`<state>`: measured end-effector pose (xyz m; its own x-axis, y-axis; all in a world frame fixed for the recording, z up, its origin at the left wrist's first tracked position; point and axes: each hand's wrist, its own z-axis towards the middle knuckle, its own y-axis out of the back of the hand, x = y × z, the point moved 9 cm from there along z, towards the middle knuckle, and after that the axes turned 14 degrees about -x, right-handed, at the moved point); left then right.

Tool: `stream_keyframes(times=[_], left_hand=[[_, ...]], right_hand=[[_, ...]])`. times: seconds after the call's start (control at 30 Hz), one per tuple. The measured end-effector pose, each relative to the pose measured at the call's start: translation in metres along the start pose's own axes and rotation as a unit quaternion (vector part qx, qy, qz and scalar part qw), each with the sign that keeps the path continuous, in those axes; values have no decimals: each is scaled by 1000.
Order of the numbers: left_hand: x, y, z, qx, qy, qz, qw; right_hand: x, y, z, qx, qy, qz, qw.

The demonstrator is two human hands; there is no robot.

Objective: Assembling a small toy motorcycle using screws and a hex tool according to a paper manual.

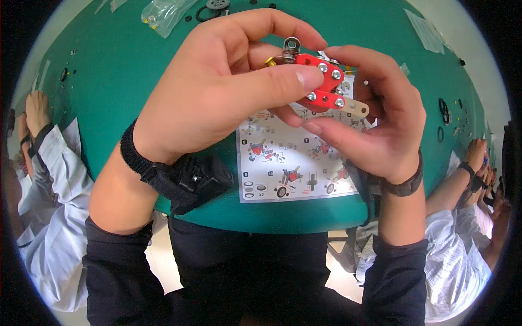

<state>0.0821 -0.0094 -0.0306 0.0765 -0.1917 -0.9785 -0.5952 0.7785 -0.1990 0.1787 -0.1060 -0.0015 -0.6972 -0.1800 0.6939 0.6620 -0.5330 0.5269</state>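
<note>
Above the green table, my left hand (217,81) grips a partly built construction-kit model (331,80), its thumb pressed on a red plate. The model has red plates with silver screws, a grey metal bracket (292,45) on top, a yellow piece (270,62) at its left and a beige strip (356,107) at lower right. My right hand (383,108) curls round the model's right side, with its index fingertip at the upper edge and its thumb below. Its other fingers are partly hidden behind the model. Below both hands lies a printed instruction sheet (272,187), partly covered.
On the green table (119,70), a clear plastic bag (163,16) with small parts and a grey toothed wheel (217,4) lie at the far side. Black rings (445,111) and small parts lie right. Co-workers' hands (38,111) rest at the left and right edges.
</note>
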Motion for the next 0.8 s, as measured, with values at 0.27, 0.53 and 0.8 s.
stream_keyframes(times=[0.27, 0.53, 0.8], left_hand=[[-6, -4, 3, 60, 116, -150, 980], [-2, 4, 5, 37, 3, -162, 986], [-8, 11, 10, -69, 41, -35, 996]], right_hand=[[24, -1, 9, -42, -22, 90, 995], [13, 14, 2, -103, 55, -8, 993], [-15, 29, 1, -190, -64, 14, 980]])
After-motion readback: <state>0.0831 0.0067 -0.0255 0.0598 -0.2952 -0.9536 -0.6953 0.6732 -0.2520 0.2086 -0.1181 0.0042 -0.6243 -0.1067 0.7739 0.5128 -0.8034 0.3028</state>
